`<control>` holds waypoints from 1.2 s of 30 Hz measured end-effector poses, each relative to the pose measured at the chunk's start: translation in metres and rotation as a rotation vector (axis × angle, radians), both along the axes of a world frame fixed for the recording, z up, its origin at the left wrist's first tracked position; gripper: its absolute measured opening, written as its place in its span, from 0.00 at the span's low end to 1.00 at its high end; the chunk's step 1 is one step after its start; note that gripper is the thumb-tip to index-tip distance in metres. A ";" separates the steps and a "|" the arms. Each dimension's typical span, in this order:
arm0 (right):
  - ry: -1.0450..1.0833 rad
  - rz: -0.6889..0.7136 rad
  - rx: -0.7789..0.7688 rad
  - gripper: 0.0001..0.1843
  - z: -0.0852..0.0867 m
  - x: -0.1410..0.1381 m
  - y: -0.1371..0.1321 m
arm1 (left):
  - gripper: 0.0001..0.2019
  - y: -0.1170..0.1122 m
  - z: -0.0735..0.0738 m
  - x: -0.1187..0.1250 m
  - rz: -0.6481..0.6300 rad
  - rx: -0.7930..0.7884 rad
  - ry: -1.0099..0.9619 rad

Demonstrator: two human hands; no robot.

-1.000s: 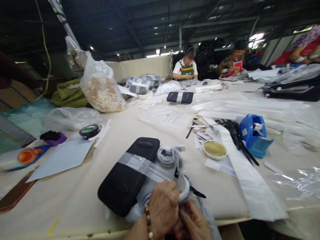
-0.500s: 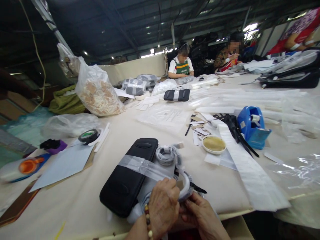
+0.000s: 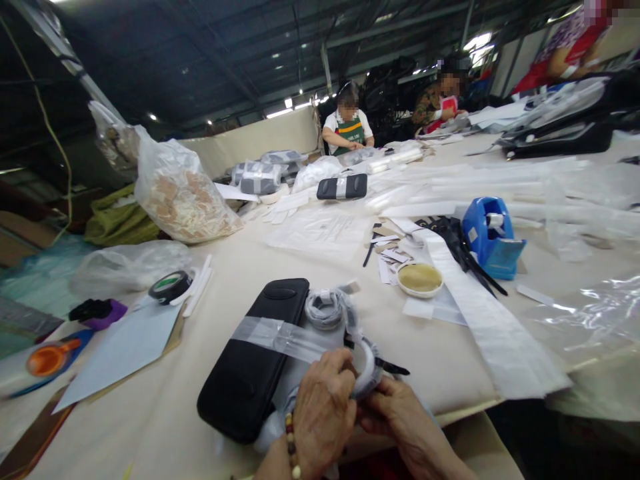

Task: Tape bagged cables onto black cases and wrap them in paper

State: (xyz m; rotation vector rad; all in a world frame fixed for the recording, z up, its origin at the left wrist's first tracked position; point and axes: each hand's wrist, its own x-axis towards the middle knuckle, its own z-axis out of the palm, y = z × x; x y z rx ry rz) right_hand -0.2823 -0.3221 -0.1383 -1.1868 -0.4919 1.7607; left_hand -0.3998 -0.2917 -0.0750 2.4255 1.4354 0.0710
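Observation:
A long black padded piece point(image 3: 253, 360) lies at the table's front with a band of clear plastic film point(image 3: 275, 337) across it. Right of it sit a coil of grey cord or strap point(image 3: 324, 309) and a curved handle-like part point(image 3: 367, 367) wrapped in white plastic. My left hand point(image 3: 325, 400), with a beaded bracelet at its wrist, curls its fingers over the near side of this curved part. At its lower right end, my right hand point(image 3: 400, 417) pinches the wrapping between thumb and fingers. A black strap end point(image 3: 393, 367) sticks out beside it. My fingertips are partly hidden.
To the right are a blue tape dispenser point(image 3: 493, 237), black straps point(image 3: 450, 247), a round dish point(image 3: 420, 278) and a long white strip point(image 3: 480, 320). A tape roll point(image 3: 171, 287) rests on paper at left, near a bag of scraps point(image 3: 185, 193). Co-workers sit across the table.
The view has shifted slightly, so most things appear a little further left. Both hands stay at the curved wrapped part with nearly the same grip.

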 end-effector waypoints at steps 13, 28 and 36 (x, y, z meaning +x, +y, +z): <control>-0.009 -0.061 0.077 0.13 -0.007 -0.008 -0.003 | 0.11 -0.004 -0.008 0.001 0.009 0.040 0.002; 0.020 -0.066 0.044 0.08 -0.006 -0.010 -0.004 | 0.12 -0.006 -0.014 -0.001 0.055 0.066 -0.055; -0.028 -0.075 0.001 0.08 -0.009 -0.014 -0.006 | 0.13 -0.008 -0.023 -0.006 -0.037 0.239 -0.102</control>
